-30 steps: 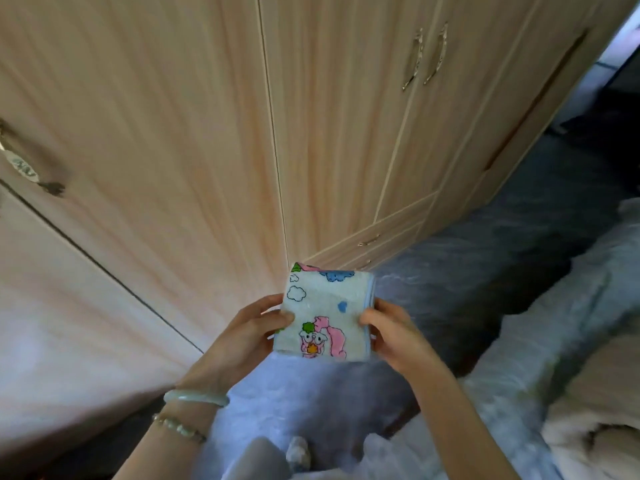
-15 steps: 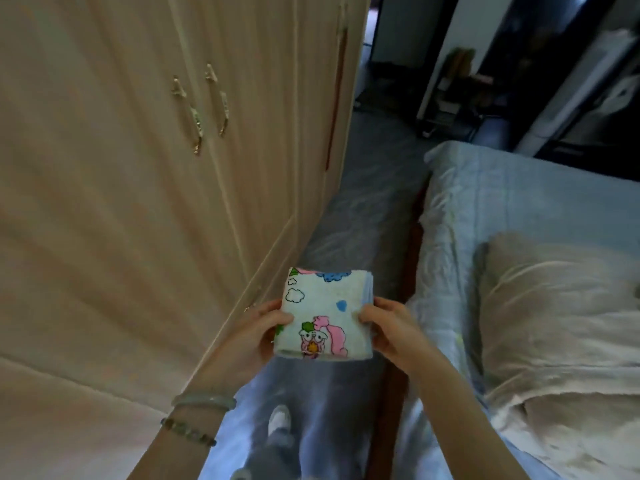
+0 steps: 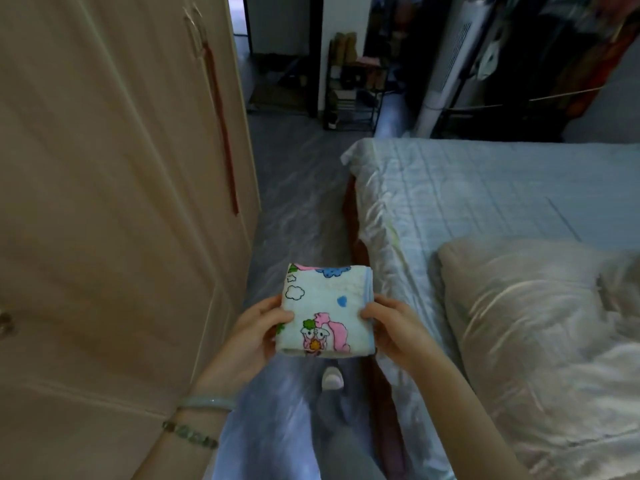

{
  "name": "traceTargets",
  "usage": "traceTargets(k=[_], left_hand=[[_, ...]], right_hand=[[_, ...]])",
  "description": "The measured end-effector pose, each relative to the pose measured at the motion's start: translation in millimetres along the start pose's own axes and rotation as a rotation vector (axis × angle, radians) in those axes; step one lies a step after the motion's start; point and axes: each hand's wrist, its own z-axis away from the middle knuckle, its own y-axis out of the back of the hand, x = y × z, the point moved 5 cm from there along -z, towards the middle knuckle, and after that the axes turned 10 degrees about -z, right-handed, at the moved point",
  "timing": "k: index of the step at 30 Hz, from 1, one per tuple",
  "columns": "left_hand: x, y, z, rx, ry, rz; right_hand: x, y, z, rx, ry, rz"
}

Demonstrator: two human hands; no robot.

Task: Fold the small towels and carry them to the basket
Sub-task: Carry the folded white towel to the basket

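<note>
Wood-grain wardrobe (image 3: 121, 202) fills the left side, close beside the walkway. Next to it the left hand (image 3: 258, 336) grips the left edge of the folded towel (image 3: 325, 306), thumb on top and fingers underneath. The right hand (image 3: 391, 327) pinches the right edge the same way. The towel is held flat in mid-air over the floor (image 3: 294, 202), between the wardrobe and the bed (image 3: 485, 188). No basket is in view, so the carry looks unfinished.

The fold seems kept only by these two edge grips. If either thumb loosens while walking, the layers could spring open or the bundle could drop to the floor. The passage looks narrow, so an elbow brushing the wardrobe or a leg meeting the bed corner could jolt the hold. The floor has a glossy sheen and may be slippery under the foot (image 3: 332, 379).

Counted: one wardrobe, two bracelets (image 3: 207, 402) on the left wrist, two hands, one towel bundle (its layers cannot be told), one foot, one bed, one pale pillow (image 3: 536, 323).
</note>
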Motion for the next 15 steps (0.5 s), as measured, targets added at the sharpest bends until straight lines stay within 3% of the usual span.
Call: traceTargets(k=[15], left_hand=[[171, -9, -313, 0.056, 0.013, 0.069]], right_hand=[[-216, -14, -307, -0.143, -0.031, 0.009]])
